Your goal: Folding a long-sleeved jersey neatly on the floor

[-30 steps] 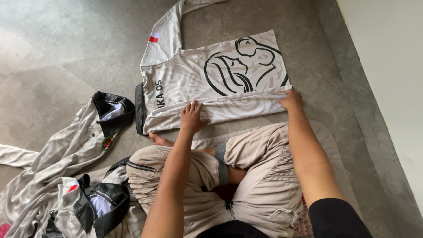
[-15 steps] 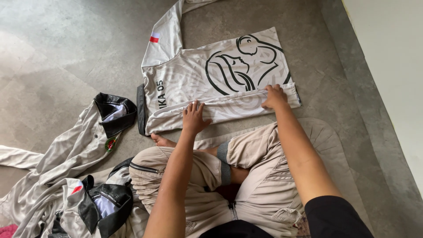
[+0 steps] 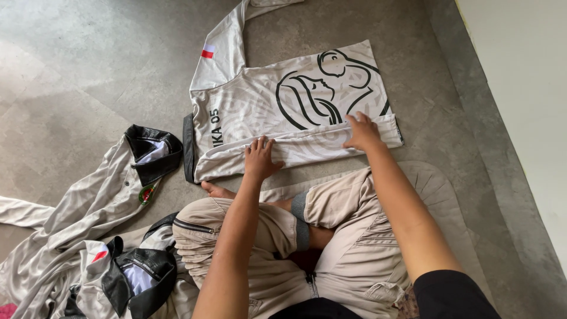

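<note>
Floor (image 3: 88, 53): grey mottled tile that fills most of the view, with a pale wall strip along the right edge.
Person: seated cross-legged on the floor in beige trousers (image 3: 354, 236), one bare foot (image 3: 215, 189) showing just under the shirt's near edge.
Shirt (image 3: 260, 106): pale grey-white, patterned, with a large black line drawing on its back; it lies flat on the floor straight ahead of the knees, the dark collar to the left and one long sleeve (image 3: 227, 41) stretching up and away. Its near side is folded over into a long strip (image 3: 307, 145) running left to right.
Pile of clothes (image 3: 88, 236): more pale patterned shirts with black collars, heaped loosely at the lower left, apart from the flat shirt.
Left hand (image 3: 260, 158): palm down, fingers spread, pressed flat on the folded strip near its middle.
Right hand (image 3: 362, 131): palm down with fingers spread and slightly arched, resting on the upper edge of the folded strip towards the hem end; it grips nothing.
</note>
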